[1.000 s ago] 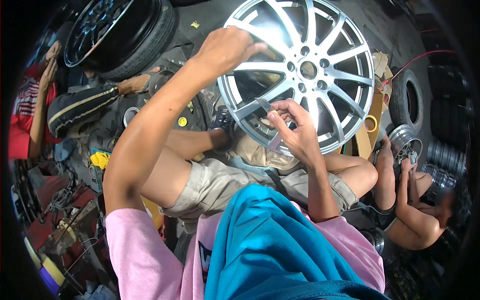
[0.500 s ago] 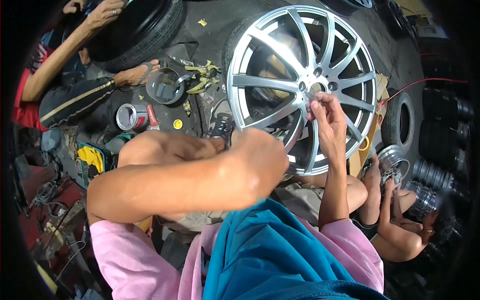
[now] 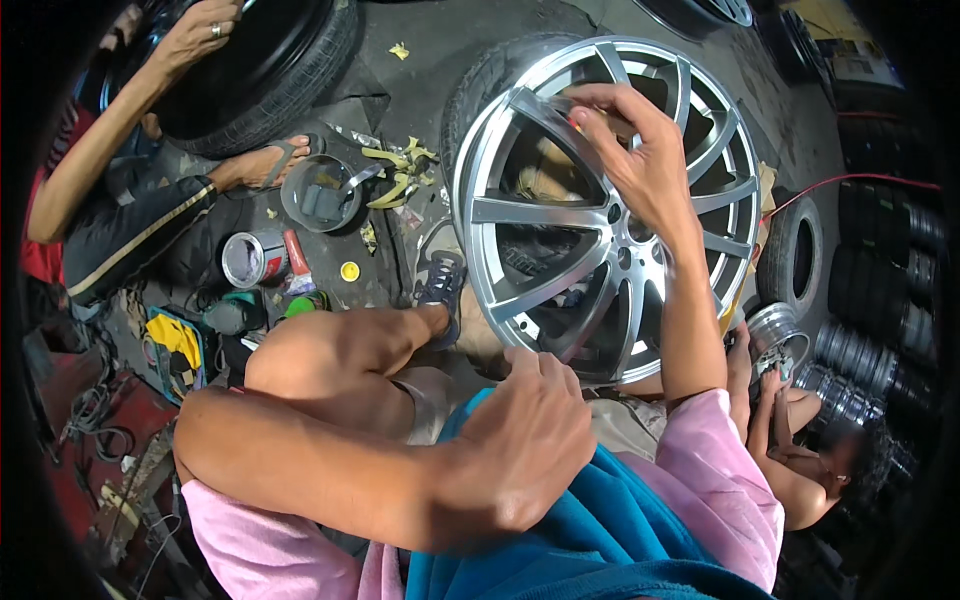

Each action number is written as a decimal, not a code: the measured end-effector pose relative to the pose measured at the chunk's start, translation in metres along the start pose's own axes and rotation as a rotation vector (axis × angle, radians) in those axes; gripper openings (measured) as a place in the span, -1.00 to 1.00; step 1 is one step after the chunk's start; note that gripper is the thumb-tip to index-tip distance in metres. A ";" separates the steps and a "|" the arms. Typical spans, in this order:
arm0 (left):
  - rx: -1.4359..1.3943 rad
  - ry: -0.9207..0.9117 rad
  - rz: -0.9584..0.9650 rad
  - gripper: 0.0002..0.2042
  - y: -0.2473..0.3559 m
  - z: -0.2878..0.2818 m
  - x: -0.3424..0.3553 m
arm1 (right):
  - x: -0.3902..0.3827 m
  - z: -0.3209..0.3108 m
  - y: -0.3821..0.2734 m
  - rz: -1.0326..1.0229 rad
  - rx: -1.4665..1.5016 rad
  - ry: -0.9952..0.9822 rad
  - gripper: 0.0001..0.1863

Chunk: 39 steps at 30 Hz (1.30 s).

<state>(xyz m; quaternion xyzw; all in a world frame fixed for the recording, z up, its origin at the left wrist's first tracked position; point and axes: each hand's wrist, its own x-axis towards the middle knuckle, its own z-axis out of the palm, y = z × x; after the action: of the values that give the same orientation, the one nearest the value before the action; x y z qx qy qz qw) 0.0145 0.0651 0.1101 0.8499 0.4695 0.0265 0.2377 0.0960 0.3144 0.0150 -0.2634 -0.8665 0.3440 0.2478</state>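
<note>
Fine handwork on one spoke appears to be the step in hand. The right hand [image 3: 650, 165] is lying over the large silver multi-spoke metal wheel rim [image 3: 570, 215], its fingertips meeting near eleven o'clock of the hub. Thumb and fingers are narrowing in a pinch on a small thin piece with a red edge [image 3: 576, 124] (its exact kind is staying too small to tell), close against the spoke. The left hand [image 3: 525, 440] is hanging near the wheel's seven o'clock, in front of the blue cloth [image 3: 600, 540], fingers curling loosely; whether they are holding anything or touching the rim, I cannot tell.

As I am judging it, the next move is calling for a steady pinch, light pressure and the wheel staying firm.

For edges, the outer lip is curving just beyond the fingertips at eleven, and deep gaps are opening between spokes, where a slipping piece could be falling through. The black rubber tyre [image 3: 465, 110] is showing behind the lip at ten. The grey laced shoe [image 3: 440, 280] is sitting beside it at eight, so sideways room seems tighter there; grey floor [image 3: 425, 30] is stretching beyond eleven.
</note>
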 end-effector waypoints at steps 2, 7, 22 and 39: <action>-0.002 -0.111 -0.014 -0.70 0.001 -0.002 0.003 | 0.015 -0.001 0.001 -0.070 -0.066 -0.086 -0.77; 0.000 -0.167 -0.020 -0.68 -0.002 -0.010 0.004 | 0.030 -0.004 0.005 -0.097 -0.140 -0.183 -0.80; 0.059 -0.173 -0.065 -0.63 0.000 -0.003 0.009 | 0.031 -0.005 0.027 -0.287 -0.072 -0.288 -0.79; 0.126 -0.072 -0.052 -0.68 0.001 -0.004 0.004 | 0.032 -0.005 0.021 -0.315 -0.096 -0.284 -0.80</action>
<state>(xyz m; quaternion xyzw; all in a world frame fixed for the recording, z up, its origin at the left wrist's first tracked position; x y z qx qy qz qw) 0.0164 0.0694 0.1129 0.8512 0.4831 -0.0400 0.2009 0.0809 0.3497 0.0109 -0.0849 -0.9386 0.2931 0.1610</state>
